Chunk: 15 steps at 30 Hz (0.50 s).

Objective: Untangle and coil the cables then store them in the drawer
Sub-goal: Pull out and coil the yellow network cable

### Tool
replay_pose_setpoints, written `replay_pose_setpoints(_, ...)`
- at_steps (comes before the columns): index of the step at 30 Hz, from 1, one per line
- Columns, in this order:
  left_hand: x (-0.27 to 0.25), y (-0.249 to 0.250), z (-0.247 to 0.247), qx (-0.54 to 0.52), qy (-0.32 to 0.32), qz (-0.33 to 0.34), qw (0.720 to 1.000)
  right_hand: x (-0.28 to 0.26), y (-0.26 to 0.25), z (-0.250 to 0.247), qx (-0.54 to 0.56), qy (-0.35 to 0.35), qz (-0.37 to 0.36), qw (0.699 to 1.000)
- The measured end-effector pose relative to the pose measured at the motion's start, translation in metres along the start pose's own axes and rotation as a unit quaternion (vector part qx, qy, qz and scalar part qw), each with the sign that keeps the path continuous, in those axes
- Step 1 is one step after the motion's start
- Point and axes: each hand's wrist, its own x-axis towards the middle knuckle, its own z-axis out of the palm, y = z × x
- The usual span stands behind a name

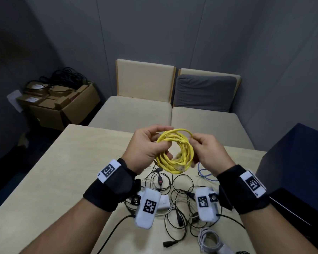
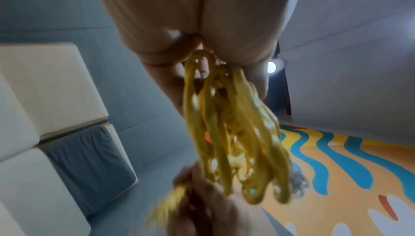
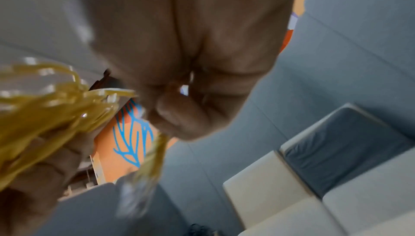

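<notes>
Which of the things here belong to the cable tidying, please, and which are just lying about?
Job: yellow cable coil in left hand and right hand; tangled black cables; blue cable; grey cable.
Lying about: cardboard box; grey cushion; sofa.

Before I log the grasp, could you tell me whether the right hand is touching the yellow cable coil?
Touching. The head view shows the right hand pinching the yellow cable coil at its upper right edge.

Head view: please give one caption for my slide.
The left hand and right hand hold a coiled yellow cable above tangled cables on a table.
</notes>
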Motion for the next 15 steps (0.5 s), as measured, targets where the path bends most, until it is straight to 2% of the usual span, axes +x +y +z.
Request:
replay_pose_setpoints(4, 0.004, 0.001, 0.001, -0.020, 0.018, 0.009, 1.000, 0.004, -0.002, 0.013, 0.225, 0.018, 0.031, 0.974)
replay_pose_setpoints(8, 0.006, 0.005, -0.004, -0.027, 0.018, 0.022, 0.999, 0.001, -0.005, 0.019, 0.370, -0.027, 0.038, 0.928)
replay_pose_setpoints(11, 0.008, 0.004, -0.001, -0.007, 0.031, 0.041, 0.999, 0.000, -0.010, 0.023, 0.375, -0.078, 0.039, 0.923)
replay_pose_setpoints(15, 0.010, 0.004, 0.000, 0.022, 0.057, 0.059, 0.996, -0.004, -0.007, 0.020, 0.312, -0.109, 0.090, 0.939)
